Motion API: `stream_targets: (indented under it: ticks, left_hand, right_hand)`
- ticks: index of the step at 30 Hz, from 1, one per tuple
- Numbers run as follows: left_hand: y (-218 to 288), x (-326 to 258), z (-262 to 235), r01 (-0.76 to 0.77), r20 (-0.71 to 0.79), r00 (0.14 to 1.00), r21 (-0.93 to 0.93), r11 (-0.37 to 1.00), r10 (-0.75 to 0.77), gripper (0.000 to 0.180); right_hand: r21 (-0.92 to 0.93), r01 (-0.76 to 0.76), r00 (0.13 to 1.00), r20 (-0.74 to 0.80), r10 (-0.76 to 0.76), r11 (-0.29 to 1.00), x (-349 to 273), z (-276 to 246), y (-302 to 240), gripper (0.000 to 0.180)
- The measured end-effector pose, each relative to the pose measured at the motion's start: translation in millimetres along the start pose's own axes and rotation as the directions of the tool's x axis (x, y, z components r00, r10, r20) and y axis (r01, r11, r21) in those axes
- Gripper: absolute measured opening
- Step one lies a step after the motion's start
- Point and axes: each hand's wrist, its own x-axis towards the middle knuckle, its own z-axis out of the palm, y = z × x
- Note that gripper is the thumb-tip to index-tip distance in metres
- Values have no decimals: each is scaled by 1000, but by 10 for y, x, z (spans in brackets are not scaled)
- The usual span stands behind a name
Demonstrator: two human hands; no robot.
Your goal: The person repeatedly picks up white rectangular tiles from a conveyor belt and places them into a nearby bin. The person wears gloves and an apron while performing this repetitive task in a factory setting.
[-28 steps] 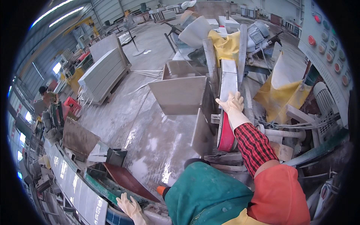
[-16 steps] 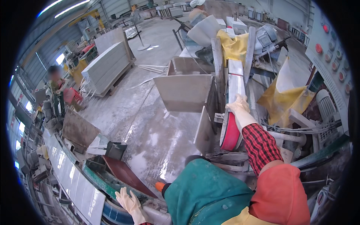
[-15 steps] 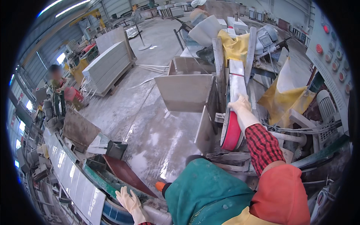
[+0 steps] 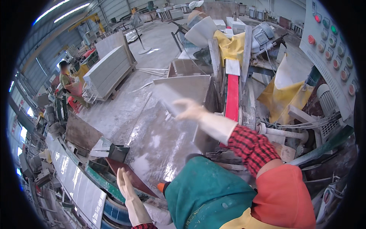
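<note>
My right hand [image 4: 190, 110], in a cream glove, is out over the floor left of the red conveyor belt [image 4: 231, 97]. It grips a pale stone strip [image 4: 164, 95], smeared by motion, that points up and left from the fingers. Another white piece [image 4: 232, 67] lies at the belt's far end, below a yellow cloth flap [image 4: 230, 46]. My left hand [image 4: 126, 187], gloved too, is raised with its fingers stretched out and holds nothing. Beside it runs a row of glossy white strips [image 4: 78, 183] on the left-hand conveyor.
Upright boards form an open-topped bin [image 4: 183, 86] left of the belt. A control panel [image 4: 331, 49] with coloured buttons stands at right. Stacked pale slabs [image 4: 108, 72] rest on a pallet. One person [image 4: 68, 82] is at far left, another [image 4: 196, 9] behind the machine.
My right hand has lifted the pale strip off the red belt and swung it left. My left hand has risen slightly. The person at far left has shifted.
</note>
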Motion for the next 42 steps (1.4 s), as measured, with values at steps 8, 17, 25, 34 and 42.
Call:
stream_targets:
  ticks: [8, 17, 25, 34, 42]
  left_hand:
    - [497, -121, -180, 344, 219, 939, -632, 694, -265, 54]
    - [-352, -661, -2434, 31, -150, 905, -910, 414, -398, 55]
    - [-557, -962, -2661, -321, -615, 624, -764, 559, -482, 44]
    - [-768, -369, -2623, -390, -688, 598, -698, 601, -411, 41]
    - [-691, -191, -2694, -262, -701, 502, -682, 683, -507, 39]
  right_hand:
    - [-397, 613, 561, 827, -24, 683, -427, 1973, -1685, 85]
    - [-84, 876, 310, 851, -423, 474, -360, 2717, -1505, 50]
    - [-717, 423, 905, 297, -305, 554, 134, 112, 494, 50]
    - [-911, -303, 943, -329, -51, 281, -787, -1704, 1655, 53]
    - [-908, -287, 936, -333, -113, 305, -816, -1691, 1867, 51]
